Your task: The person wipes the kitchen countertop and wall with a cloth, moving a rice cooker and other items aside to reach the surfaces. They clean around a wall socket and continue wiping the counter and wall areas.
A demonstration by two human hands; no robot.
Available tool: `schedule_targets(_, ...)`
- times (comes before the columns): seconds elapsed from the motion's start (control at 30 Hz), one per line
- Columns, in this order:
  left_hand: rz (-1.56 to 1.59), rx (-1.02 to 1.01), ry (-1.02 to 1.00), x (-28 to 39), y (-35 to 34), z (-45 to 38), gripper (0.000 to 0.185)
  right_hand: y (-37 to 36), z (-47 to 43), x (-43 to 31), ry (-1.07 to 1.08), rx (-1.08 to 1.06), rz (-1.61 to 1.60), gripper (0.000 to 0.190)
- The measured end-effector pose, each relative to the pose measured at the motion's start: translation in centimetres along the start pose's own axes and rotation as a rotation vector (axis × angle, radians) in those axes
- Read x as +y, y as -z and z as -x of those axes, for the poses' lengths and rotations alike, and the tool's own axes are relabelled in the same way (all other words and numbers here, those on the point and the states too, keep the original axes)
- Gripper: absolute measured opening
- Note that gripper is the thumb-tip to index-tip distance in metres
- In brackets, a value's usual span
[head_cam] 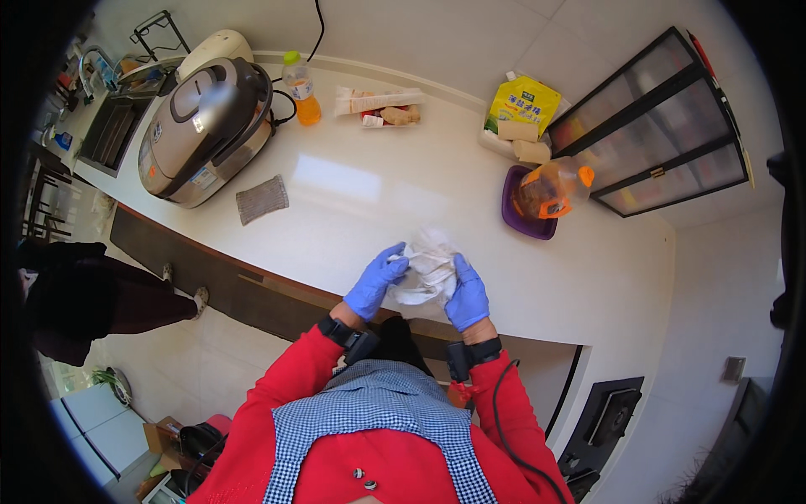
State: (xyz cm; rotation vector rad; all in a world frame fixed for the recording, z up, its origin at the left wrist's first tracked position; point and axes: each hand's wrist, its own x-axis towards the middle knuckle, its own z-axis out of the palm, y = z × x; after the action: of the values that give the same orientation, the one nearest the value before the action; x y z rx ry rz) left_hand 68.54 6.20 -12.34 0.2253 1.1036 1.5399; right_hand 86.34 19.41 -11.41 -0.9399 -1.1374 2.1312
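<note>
Both my hands wear blue disposable gloves and hold a crumpled white cloth (431, 271) over the front edge of the white countertop (352, 233). My left hand (376, 281) grips the cloth's left side, fingertips on its upper edge. On the opposite side, my right hand (468, 295) has its thumb and fingers around the cloth, part of them hidden by it. Away to the left on the counter lies a grey scrubbing pad (262, 200), flat and untouched.
A rice cooker (208, 132) stands at the left, beside an orange drink bottle (302, 91). Rightward, an oil jug (548, 192) sits in a purple tray (541, 232) near a dark-framed cabinet (655, 120). Another person (101, 296) stands at the left; a gas hob (604, 422) is lower right.
</note>
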Motion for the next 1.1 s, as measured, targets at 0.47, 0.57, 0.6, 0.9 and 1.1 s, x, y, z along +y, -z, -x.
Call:
schedule_targets(0.47,-0.227,-0.037,-0.016,3.4,-2.0,-0.5,0.032,-0.6,3.0,-3.8,0.059,0.181,0.067,0.037)
schedule_targets(0.57,0.060,-0.078,0.008,5.3,-0.6,-1.2,0.028,1.0,2.0,-6.0,0.007,0.155,-0.119,0.033)
schedule_targets(0.6,0.097,-0.097,-0.015,5.7,-0.5,-1.5,0.028,1.6,1.5,-6.6,0.020,0.157,-0.073,0.032)
schedule_targets(0.9,0.007,0.191,0.096,4.1,1.2,-2.9,0.032,-0.8,-0.2,0.6,0.389,0.175,1.498,0.023)
schedule_targets(1.1,-0.417,0.202,0.054,5.5,4.0,-3.2,0.036,3.8,-2.0,-0.1,0.271,0.268,0.975,0.021)
